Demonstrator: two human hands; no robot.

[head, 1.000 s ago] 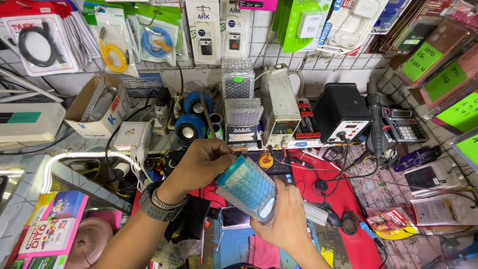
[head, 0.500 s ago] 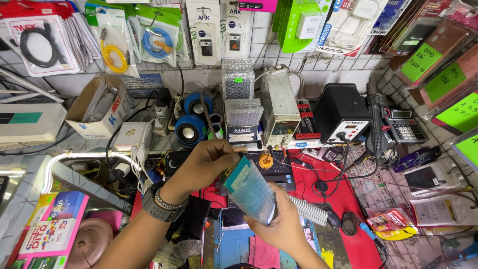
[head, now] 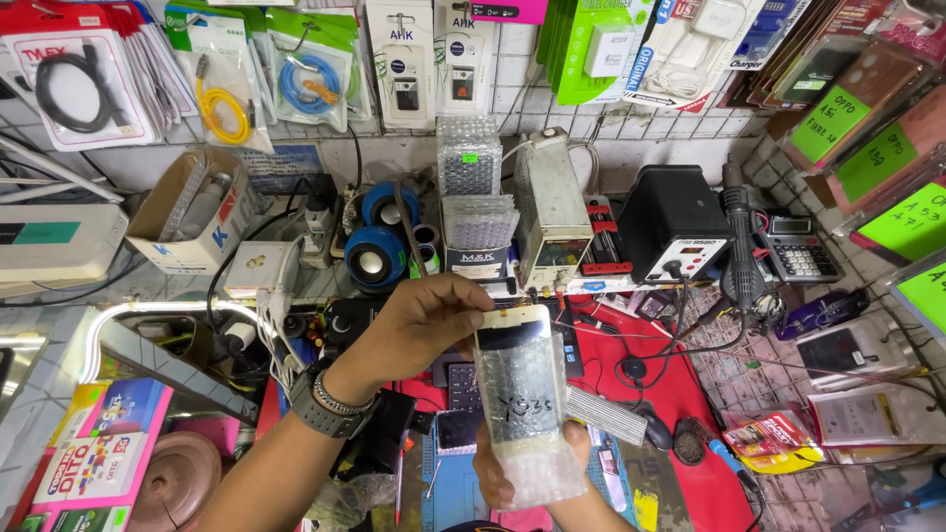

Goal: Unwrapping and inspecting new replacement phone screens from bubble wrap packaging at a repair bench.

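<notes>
Gripping a flat phone screen part in a bubble-wrap sleeve (head: 522, 404), both hands are meeting just below the centre of the view. The left hand (head: 419, 325) is coming in from 8 o'clock, a dark watch (head: 320, 409) and a metal bracelet on its wrist, and its fingertips are pinching the sleeve's top edge at the upper left corner. The right hand (head: 532, 473) is rising from 6 o'clock, fingers curled closed around the sleeve's bottom end, the thumb lying on the right edge. The sleeve is standing nearly upright, clear of the bench, its long edges free on both sides.

Room for moving is tight. Under the hands, a red mat (head: 690, 394) is stretching toward 3 o'clock, strewn with cables and small tools. At 12 o'clock, just above the sleeve's top edge, a stack of bubble-wrapped packets (head: 473, 197) and a beige power supply (head: 552, 212) are standing close. At 1 o'clock a black soldering station (head: 680, 227) is sitting, with a calculator (head: 798, 251) at 2 o'clock. Two blue speakers (head: 379, 236) are crowding 11 o'clock, a cardboard box (head: 192, 212) at 10 o'clock. Packaged cables (head: 227, 79) are hanging along the wall grid at the top edge. The barest stretch is lying at 4 o'clock on the red mat.
</notes>
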